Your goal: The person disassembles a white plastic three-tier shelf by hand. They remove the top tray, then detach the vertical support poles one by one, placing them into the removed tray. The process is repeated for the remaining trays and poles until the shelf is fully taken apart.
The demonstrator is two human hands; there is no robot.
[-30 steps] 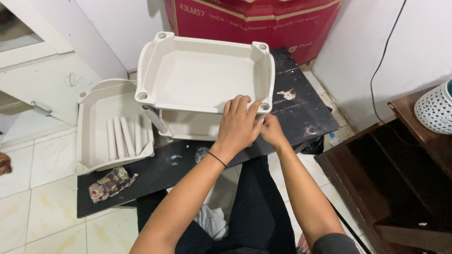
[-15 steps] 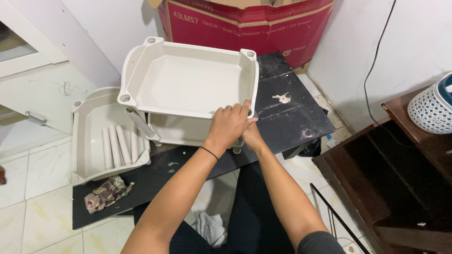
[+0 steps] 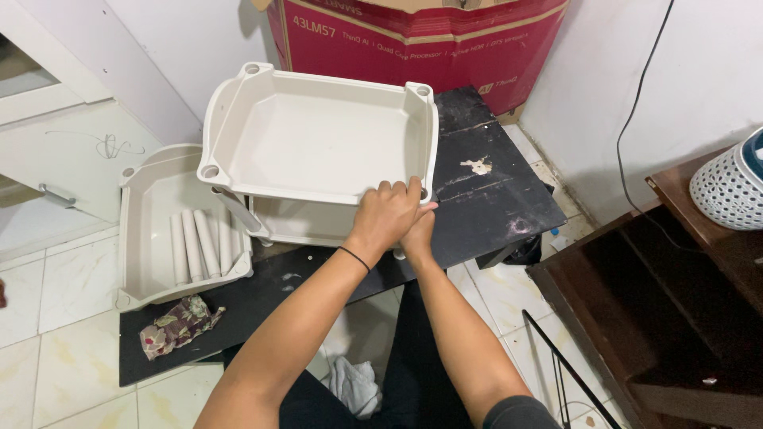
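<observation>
A cream plastic shelf tray stands on short tube legs above a second tray, on a low black board. My left hand presses on the upper tray's near right corner, fingers curled over the rim. My right hand sits just under it at that same corner, mostly hidden by the left hand; what it grips cannot be seen. A third tray lies to the left, holding several cream tubes.
A patterned cloth scrap lies on the board's near left. A red cardboard box stands against the back wall. A dark wooden cabinet and a white perforated basket are at the right. Tiled floor surrounds the board.
The view has shifted, so the trays sit lower and nearer the centre. Both hands stay at the upper tray's near right corner, the right hand tucking further under the left.
</observation>
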